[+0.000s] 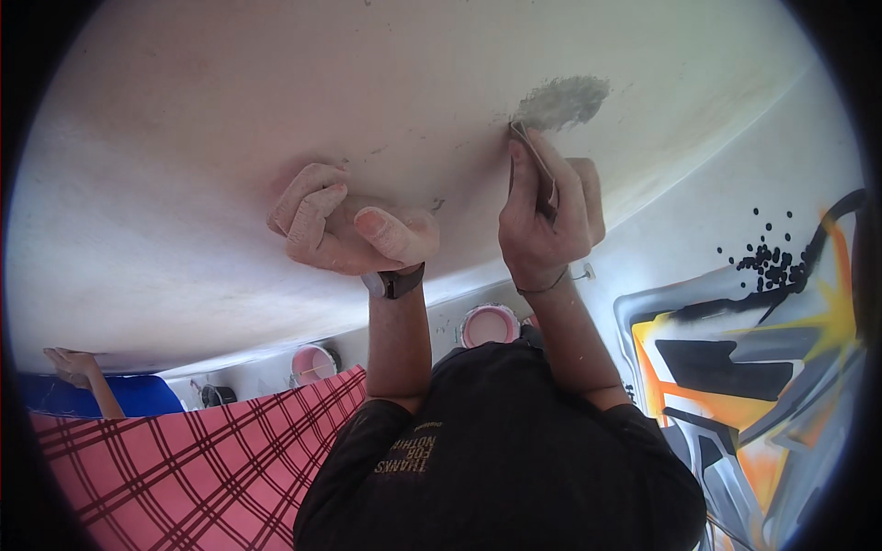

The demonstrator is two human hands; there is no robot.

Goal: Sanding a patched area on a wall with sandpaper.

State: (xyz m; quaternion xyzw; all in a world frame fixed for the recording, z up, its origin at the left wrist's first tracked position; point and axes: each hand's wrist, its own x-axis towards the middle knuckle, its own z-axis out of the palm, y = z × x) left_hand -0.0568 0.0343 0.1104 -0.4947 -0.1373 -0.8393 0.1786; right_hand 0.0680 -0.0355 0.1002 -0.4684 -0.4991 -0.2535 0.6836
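- Far left: another person's hand [75, 365] is raised close to the pale plastered surface [211, 184] that fills the upper view; a blue area [152, 395] lies behind the forearm.
- Below: a pink cloth [202, 459] crossed by dark lines.
- Beyond the cloth: a bucket with a pink inside [314, 365].
- Centre-left: the wearer's left hand [354, 220], dusted white, palm up, fingers loosely curled, nothing visible in it; a watch [395, 281] circles the wrist. I cannot tell whether it touches the surface.
- Centre: the dark shirt [514, 450], with a second pink bucket [490, 326] behind it.
- Centre-right: the right hand [542, 241] pinches a folded sheet [538, 161] between thumb and fingers, its tip just beside a rough grey patch [565, 101].
- Far right: a wall painting [744, 367] in orange, yellow, black and grey.
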